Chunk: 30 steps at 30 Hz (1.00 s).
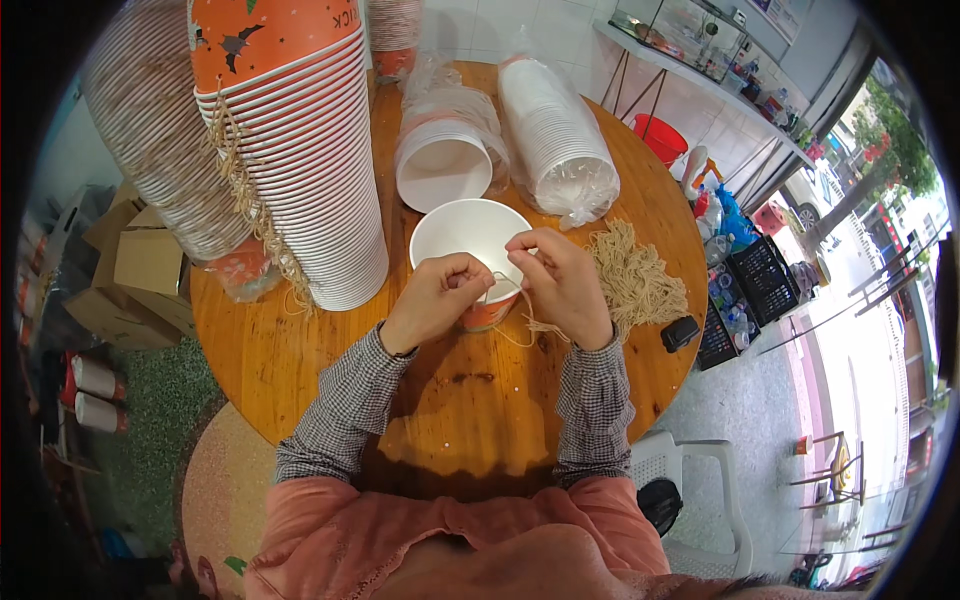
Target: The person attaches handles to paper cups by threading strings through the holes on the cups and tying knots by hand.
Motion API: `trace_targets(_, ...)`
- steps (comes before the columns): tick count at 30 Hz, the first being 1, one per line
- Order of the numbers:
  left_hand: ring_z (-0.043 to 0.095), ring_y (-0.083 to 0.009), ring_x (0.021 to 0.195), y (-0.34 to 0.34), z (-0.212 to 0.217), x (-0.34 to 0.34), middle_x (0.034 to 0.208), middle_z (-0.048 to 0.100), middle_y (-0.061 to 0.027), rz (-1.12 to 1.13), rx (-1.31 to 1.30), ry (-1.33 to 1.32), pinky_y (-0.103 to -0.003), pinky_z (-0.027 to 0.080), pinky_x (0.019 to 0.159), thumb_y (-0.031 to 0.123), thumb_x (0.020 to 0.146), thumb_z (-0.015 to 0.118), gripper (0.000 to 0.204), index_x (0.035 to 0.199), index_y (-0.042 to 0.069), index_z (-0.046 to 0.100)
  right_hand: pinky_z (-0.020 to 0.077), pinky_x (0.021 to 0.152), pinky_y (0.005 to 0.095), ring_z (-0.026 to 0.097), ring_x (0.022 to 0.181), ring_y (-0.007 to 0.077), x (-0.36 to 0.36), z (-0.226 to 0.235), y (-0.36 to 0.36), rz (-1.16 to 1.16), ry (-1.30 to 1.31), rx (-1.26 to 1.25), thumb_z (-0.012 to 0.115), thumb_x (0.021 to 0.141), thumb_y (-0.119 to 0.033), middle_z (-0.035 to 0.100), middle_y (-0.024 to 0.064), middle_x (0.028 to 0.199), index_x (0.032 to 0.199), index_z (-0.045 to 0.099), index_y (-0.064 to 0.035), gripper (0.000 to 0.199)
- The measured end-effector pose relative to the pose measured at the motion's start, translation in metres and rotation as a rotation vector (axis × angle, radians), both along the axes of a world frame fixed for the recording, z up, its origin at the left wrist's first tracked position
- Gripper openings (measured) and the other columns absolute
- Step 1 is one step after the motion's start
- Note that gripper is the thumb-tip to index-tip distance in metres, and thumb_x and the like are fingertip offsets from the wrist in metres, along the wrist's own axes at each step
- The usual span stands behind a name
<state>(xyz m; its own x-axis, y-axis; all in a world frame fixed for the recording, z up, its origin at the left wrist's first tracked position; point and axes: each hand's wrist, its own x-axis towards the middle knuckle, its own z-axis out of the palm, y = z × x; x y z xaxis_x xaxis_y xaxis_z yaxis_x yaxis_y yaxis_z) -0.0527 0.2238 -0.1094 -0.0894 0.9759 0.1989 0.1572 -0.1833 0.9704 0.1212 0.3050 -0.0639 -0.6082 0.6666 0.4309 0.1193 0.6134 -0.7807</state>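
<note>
A paper bucket [455, 232], white inside and orange outside, stands upright on the round wooden table in front of me. At its near rim my left hand [437, 300] pinches a thin piece of tan twine [522, 342]. My right hand [562, 283] also has thumb and forefinger closed on the twine, just right of the left fingertips. The twine makes a small loop between the two hands, and its loose end hangs beside the bucket. Whether it passes through the bucket's wall is hidden by my fingers. Right of my right hand lies a heap of cut twine [640, 277].
A tall stack of orange buckets [325, 170], twine hanging along it, rises at the left. Bagged white buckets [445, 165] and another bagged stack [555, 125] lie at the back. A small black object [680, 334] sits by the table's right edge. A white plastic chair [715, 500] stands nearby.
</note>
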Motion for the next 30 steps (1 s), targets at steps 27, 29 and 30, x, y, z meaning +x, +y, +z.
trace_targets(27, 0.058, -0.007, 0.074, -0.001, 0.004, 0.0, 0.079, 0.065, -0.0017, 0.088, 0.12, 0.022, -0.023, 0.048, 0.069, 0.011, 0.091, 0.061, 0.013, 0.091, -0.002, 0.064, 0.0476, 0.061, 0.0332, 0.06, 0.074, 0.0229, 0.007, 0.001, -0.016, 0.092, -0.205, 0.406, 0.063, 0.085, -0.005, 0.06, 0.0106, 0.085, 0.09, 0.064, -0.002, 0.006)
trace_targets(29, 0.057, -0.0066, 0.075, -0.001, 0.002, -0.001, 0.081, 0.064, -0.0008, 0.031, 0.086, -0.084, -0.023, 0.047, 0.07, 0.011, 0.093, 0.06, 0.014, 0.091, -0.002, 0.064, 0.0469, 0.061, 0.0306, 0.059, 0.073, 0.0197, 0.0, 0.003, -0.018, 0.067, -0.082, 0.203, 0.065, 0.085, -0.005, 0.06, 0.0084, 0.085, 0.089, 0.065, -0.0014, 0.006)
trace_targets(30, 0.057, -0.0062, 0.076, -0.001, 0.002, -0.002, 0.082, 0.063, 0.0001, -0.029, 0.053, -0.192, -0.022, 0.047, 0.071, 0.011, 0.094, 0.059, 0.014, 0.092, -0.002, 0.064, 0.0469, 0.061, 0.0306, 0.059, 0.073, 0.0197, -0.001, 0.003, -0.015, 0.066, -0.082, 0.204, 0.065, 0.085, -0.005, 0.06, 0.0084, 0.085, 0.089, 0.065, -0.0014, 0.006)
